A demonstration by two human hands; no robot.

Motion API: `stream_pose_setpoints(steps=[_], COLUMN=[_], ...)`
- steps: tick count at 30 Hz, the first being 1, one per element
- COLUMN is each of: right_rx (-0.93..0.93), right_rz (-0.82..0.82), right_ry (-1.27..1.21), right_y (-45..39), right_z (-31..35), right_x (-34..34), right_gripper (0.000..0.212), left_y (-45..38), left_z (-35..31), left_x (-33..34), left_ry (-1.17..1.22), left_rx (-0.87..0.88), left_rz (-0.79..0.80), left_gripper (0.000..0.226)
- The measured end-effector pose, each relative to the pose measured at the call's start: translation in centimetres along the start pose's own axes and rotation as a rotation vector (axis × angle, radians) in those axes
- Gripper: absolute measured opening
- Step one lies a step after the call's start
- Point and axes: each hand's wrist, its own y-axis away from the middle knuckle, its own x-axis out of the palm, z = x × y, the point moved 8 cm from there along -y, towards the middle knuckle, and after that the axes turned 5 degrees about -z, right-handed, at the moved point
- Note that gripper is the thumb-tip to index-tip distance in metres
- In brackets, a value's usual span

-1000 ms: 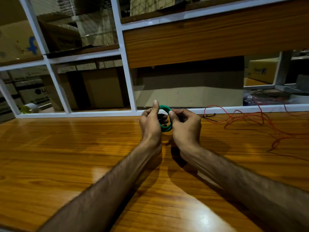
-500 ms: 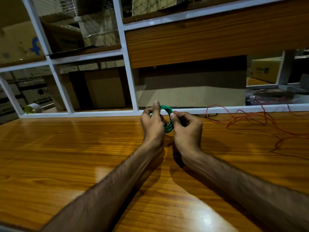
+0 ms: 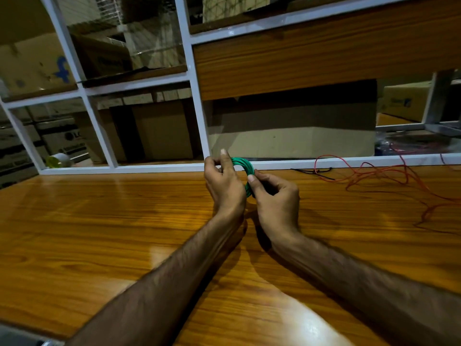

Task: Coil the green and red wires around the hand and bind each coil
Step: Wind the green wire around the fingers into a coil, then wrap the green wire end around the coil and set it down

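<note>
Glossy wooden bench (image 3: pixel 99 221) runs below; at frame centre, left hand (image 3: pixel 224 186) and right hand (image 3: pixel 274 203) pinch the green coil (image 3: pixel 243 166), light and springy, best held across its loops. Red wire (image 3: pixel 374 174) sprawls right, limp.

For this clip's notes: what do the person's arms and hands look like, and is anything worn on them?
Both forearms are bare and hairy as far as the frame shows, with no sleeves in view. The left hand and right hand are bare too: no gloves, and no watch, ring or wristband visible. Fingernails are short and unpainted.
</note>
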Motion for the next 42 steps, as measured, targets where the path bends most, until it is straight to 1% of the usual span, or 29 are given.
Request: stream_pose_setpoints(steps=[3, 7, 14, 19, 27, 33, 38, 42], right_rx=[0.030, 0.074, 0.094, 0.184, 0.179, 0.199, 0.195, 0.090], right_rz=[0.024, 0.063, 0.096, 0.109, 0.130, 0.007, -0.022, -0.009], right_ry=[-0.006, -0.041, 0.027, 0.069, 0.225, 0.279, 0.327, 0.453], right_y=[-0.1, -0.4, -1.3, -2.1, -5.0, -9.2, -11.9, -13.5], right_z=[-0.4, -0.5, -0.3, -0.9, -1.3, -1.8, -3.1, -2.9], right_x=[0.1, 0.1, -0.3, -0.6, -2.8, -7.1, -9.3, -10.3], right_gripper=[0.024, 0.023, 0.020, 0.018, 0.017, 0.011, 0.014, 0.014], left_y=[-0.2, -0.5, -1.1, -1.3, -1.7, -0.9, -0.7, -0.8], left_z=[-0.4, -1.0, -1.5, -1.5, -0.6, 0.7, 1.9, 2.4], left_x=[0.1, 0.1, -0.5, -0.5, -0.4, 0.0, 0.7, 1.2], left_ry=[-0.012, -0.004, -0.005, -0.021, -0.096, -0.123, -0.159, -0.194], left_rx=[0.040, 0.097, 0.126, 0.119, 0.044, -0.097, -0.149, -0.118], left_rz=[-0.003, 0.003, -0.010, 0.011, 0.115, 0.206, 0.277, 0.300], left_gripper=[0.028, 0.028, 0.028, 0.025, 0.025, 0.028, 0.030, 0.029])
